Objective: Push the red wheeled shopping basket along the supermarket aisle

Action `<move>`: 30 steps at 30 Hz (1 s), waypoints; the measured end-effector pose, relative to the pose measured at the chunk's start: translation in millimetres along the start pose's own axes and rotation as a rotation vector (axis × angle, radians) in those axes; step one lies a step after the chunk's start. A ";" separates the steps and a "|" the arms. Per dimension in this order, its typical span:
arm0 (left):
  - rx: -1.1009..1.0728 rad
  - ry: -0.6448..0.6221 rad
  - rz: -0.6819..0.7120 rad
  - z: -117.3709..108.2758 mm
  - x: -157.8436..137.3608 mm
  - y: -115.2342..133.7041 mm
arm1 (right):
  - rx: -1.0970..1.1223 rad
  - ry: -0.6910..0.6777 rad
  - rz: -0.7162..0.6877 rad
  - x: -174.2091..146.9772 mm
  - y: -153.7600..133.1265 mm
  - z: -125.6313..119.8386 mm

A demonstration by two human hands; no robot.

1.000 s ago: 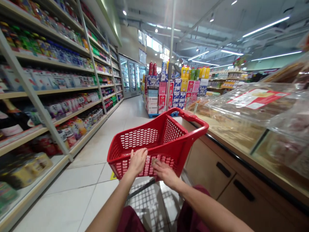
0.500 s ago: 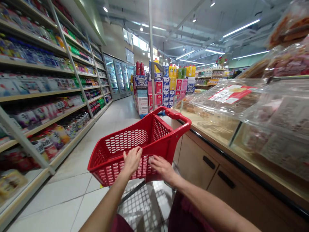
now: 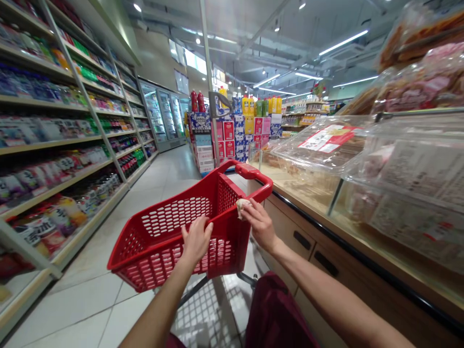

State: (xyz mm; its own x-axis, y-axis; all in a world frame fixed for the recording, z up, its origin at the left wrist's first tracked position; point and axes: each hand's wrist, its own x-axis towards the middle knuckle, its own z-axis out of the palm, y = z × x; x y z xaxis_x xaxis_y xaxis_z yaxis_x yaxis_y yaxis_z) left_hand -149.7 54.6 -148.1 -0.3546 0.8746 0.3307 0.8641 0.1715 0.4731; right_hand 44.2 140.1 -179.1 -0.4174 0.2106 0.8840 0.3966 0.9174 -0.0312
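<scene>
A red plastic shopping cart (image 3: 221, 241) stands before me, turned so its near long side faces me. The fingers of my left hand (image 3: 196, 240) are curled over the top rim of that side. My right hand (image 3: 261, 226) holds a crumpled whitish wipe (image 3: 242, 208) against the cart's upper edge, just below the push handle (image 3: 259, 175). Whether the wipe is paper or cloth I cannot tell. Inside the part of the basket that shows, no goods are visible.
Shelves of bottles and packets (image 3: 72, 159) line the left side. To the right runs a wooden counter (image 3: 286, 227) with clear covers and packaged food (image 3: 326, 140). Stacked drink boxes (image 3: 226, 135) and a grey metal post (image 3: 206, 58) stand behind the cart. Tiled floor (image 3: 170, 169) extends between.
My right hand has moved up and right along the cart's side to near the handle, bringing the wipe into clear sight. My left hand stays on the rim. The view has shifted slightly right.
</scene>
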 end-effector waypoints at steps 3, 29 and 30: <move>-0.032 -0.026 0.020 2.6 -1.8 5.8 | 0.060 -0.090 -0.048 -12.3 -3.7 1.0; 0.306 0.027 -0.002 15.9 -12.8 9.5 | -0.174 -0.176 -0.147 62.6 41.4 -24.9; 0.324 0.036 -0.020 16.8 -14.0 10.0 | -0.219 -0.165 -0.116 62.0 44.4 -26.7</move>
State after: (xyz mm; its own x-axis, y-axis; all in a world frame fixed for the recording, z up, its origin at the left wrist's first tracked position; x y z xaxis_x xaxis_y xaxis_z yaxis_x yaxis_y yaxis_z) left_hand -130.1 51.7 -161.7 -0.3803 0.8539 0.3552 0.9234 0.3293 0.1971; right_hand 57.8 184.8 -113.2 -0.5905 0.1772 0.7873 0.4979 0.8478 0.1826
